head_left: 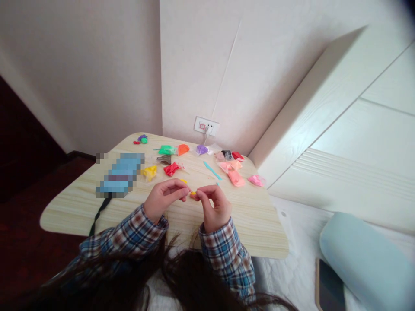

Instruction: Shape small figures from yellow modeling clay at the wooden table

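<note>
Over the front half of the wooden table (249,233), a small piece of yellow modelling clay (193,194) is between the fingertips of both hands. My left hand (167,196) is closed in a pinch at its left side. From the right, my right hand (214,205) pinches the same piece with thumb and forefinger. My fingers cover most of the clay, so its shape is hard to make out. Just behind the left fingertips, a second yellow bit (183,181) lies on the tabletop. A blue plastic clay tool (212,170) rests beyond my right hand.
Bags of clay lie across the table's back: yellow (150,172), red (172,168), green (167,150), purple (202,149), and pink (256,180). Small shaped pieces (142,139) sit at the far left corner. A blurred blue object (121,172) with a black strap lies left.
</note>
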A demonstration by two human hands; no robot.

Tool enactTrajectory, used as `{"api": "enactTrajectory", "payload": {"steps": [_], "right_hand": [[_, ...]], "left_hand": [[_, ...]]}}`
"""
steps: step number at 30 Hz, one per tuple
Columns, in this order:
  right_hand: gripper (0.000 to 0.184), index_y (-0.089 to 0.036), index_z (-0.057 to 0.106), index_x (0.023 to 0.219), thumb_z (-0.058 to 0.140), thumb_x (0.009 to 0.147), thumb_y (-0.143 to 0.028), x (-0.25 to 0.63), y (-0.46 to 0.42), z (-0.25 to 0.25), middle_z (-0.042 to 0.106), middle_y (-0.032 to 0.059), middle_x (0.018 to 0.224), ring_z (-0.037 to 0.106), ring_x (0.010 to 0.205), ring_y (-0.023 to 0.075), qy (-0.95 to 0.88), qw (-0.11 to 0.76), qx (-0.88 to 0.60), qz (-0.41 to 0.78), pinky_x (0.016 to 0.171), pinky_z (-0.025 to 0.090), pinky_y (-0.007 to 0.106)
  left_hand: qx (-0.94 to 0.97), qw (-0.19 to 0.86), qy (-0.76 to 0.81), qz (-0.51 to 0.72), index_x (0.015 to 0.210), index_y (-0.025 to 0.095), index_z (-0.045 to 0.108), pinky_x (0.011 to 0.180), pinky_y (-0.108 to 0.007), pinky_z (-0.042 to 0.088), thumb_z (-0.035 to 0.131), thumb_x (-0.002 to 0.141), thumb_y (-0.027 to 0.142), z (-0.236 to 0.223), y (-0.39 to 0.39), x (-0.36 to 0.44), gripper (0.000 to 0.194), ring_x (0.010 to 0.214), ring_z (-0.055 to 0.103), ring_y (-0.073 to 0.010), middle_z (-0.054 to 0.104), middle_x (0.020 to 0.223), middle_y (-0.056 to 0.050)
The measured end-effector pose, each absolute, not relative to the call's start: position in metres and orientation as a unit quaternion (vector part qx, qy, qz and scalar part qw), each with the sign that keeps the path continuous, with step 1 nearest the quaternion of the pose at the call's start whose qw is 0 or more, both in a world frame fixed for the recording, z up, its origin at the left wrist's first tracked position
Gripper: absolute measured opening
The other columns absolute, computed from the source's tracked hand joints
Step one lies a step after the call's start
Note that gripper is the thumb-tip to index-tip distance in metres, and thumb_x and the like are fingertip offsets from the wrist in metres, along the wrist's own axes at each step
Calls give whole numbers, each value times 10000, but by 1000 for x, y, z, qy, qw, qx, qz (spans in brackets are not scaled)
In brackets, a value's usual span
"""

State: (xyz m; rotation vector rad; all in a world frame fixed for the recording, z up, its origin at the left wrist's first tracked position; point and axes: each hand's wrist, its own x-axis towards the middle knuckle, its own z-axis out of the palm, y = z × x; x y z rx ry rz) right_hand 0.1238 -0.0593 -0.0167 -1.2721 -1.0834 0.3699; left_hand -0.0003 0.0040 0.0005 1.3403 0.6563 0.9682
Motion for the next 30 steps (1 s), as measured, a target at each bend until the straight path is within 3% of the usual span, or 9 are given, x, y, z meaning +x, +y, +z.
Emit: {"api": "enactTrajectory", "payload": {"steps": [5, 9, 12, 17, 24, 30], "right_hand": [[145, -182, 572, 690, 663, 740, -283, 127, -57, -18, 614, -22, 590, 575, 553, 113, -491, 649, -569, 117, 545, 481, 248], [81, -184, 623, 770, 601, 793, -259, 126, -59, -17, 682, 8, 663, 629, 619, 134, -494, 637, -571, 156, 608, 505, 274], [130, -181, 631, 801, 540, 836, -267, 124, -62, -12, 706, 23, 682, 635, 616, 133, -492, 633, -572, 171, 625, 509, 281], [271, -176, 578, 661, 475, 865, -322, 123, -65, -7, 652, 20, 615, 599, 597, 131, -506, 611, -592, 143, 606, 478, 272], [93, -176, 598, 768, 575, 801, -260, 125, -61, -13, 657, 6, 658, 618, 613, 121, -496, 615, -593, 151, 574, 479, 239], [207, -166, 638, 808, 468, 868, -266, 126, -60, -14, 697, 49, 742, 647, 647, 129, -521, 571, -626, 105, 575, 489, 234]], "left_hand": [[580, 631, 289, 427, 701, 130, 655, 575, -218, 456, 698, 670, 294, 1, 5, 0, 172, 568, 520, -93, 584, 612, 13], [582, 629, 295, 424, 657, 136, 635, 570, -202, 452, 733, 613, 223, 1, 5, -1, 138, 564, 522, -85, 581, 600, 28], [587, 625, 294, 422, 690, 138, 653, 567, -197, 452, 711, 643, 215, 1, 4, -2, 107, 561, 528, -80, 597, 621, 24], [592, 617, 297, 426, 723, 137, 667, 565, -200, 453, 689, 670, 237, 2, 4, -3, 116, 550, 524, -78, 602, 626, 20], [585, 616, 311, 426, 663, 130, 621, 549, -198, 459, 750, 576, 222, 0, 5, -3, 181, 563, 544, -88, 606, 619, 24], [601, 578, 328, 444, 717, 126, 649, 557, -212, 468, 671, 673, 272, -1, 5, -4, 154, 541, 543, -84, 638, 657, 3]]}}
